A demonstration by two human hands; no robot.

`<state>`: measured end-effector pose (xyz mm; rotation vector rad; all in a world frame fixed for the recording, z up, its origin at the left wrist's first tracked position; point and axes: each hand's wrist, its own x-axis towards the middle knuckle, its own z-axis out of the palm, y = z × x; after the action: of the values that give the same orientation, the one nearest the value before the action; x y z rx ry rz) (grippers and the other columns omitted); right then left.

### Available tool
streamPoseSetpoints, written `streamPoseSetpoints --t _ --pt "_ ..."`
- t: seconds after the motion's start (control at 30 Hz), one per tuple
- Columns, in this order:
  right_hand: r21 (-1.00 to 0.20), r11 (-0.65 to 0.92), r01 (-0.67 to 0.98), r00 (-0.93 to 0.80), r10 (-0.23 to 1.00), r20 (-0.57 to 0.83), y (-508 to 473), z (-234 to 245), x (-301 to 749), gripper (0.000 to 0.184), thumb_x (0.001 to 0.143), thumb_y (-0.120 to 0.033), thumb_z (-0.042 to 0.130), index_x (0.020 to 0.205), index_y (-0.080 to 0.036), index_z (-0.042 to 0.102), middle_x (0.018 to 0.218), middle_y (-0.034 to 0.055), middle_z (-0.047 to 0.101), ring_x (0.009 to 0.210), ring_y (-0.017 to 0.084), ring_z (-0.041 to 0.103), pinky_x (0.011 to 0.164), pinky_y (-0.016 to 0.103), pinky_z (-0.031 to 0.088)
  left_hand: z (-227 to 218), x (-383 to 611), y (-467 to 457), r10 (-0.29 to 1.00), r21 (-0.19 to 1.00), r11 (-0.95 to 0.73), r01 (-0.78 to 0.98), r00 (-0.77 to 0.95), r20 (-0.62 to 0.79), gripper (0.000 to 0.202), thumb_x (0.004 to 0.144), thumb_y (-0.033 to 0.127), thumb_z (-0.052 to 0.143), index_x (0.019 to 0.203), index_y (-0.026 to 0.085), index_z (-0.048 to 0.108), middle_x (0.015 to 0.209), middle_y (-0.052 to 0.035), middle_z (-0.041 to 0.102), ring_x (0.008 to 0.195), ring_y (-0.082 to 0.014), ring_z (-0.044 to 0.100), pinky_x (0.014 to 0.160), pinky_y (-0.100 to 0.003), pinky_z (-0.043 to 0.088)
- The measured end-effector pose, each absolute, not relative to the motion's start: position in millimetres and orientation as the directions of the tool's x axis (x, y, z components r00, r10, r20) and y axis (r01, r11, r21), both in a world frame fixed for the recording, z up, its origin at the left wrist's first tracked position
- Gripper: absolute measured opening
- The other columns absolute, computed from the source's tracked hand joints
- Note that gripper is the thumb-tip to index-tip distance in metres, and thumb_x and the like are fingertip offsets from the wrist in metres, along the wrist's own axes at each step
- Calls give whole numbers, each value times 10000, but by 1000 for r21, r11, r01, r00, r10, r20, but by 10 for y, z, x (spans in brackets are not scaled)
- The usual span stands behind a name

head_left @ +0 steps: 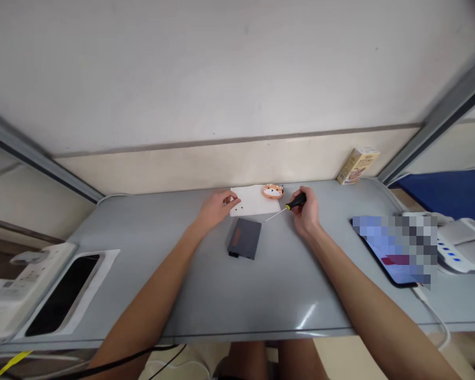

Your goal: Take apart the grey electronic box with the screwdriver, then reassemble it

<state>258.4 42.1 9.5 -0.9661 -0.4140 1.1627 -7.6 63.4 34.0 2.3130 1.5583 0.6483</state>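
In my right hand (306, 211) is a screwdriver (295, 201) with a black and yellow handle. Its thin shaft slants down to the left, and the tip ends just beside the upper right corner of a dark grey flat box-like device (246, 238). My left hand (217, 207) rests at the left edge of a white sheet (255, 200), thumb and fingertips drawn together; anything between them is too small to make out. A few tiny dark pieces (241, 207) lie on the sheet beside those fingertips. An orange-and-white animal-face item (273, 191) sits on the sheet's right end.
A phone (63, 295) lies on white paper at the left, beside a white power strip (43, 274). On the right are a lit tablet or phone (391, 250) with a cable and another power strip (459, 248). A yellow carton (357, 165) stands against the back wall.
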Motion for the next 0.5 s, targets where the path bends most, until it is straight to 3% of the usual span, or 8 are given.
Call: streamPoseSetpoints --t 0.2,0.5 --pt "-814 43 -579 376 900 -220 422 100 2572 277 805 -364 629 604 -185 562 624 -35 495 480 62 351 401 231 255 331 -69 884 899 409 -427 807 427 96 218 948 410 628 916 227 740 847 -23 645 775 -176 581 702 -285 405" --pt "-823 40 -567 372 903 -213 426 132 2604 276 814 -362 614 604 -192 558 606 -35 483 472 66 331 410 254 225 282 -198 841 910 404 -394 825 413 45 321 957 510 569 952 245 750 922 -37 678 792 -189 596 676 -303 402"
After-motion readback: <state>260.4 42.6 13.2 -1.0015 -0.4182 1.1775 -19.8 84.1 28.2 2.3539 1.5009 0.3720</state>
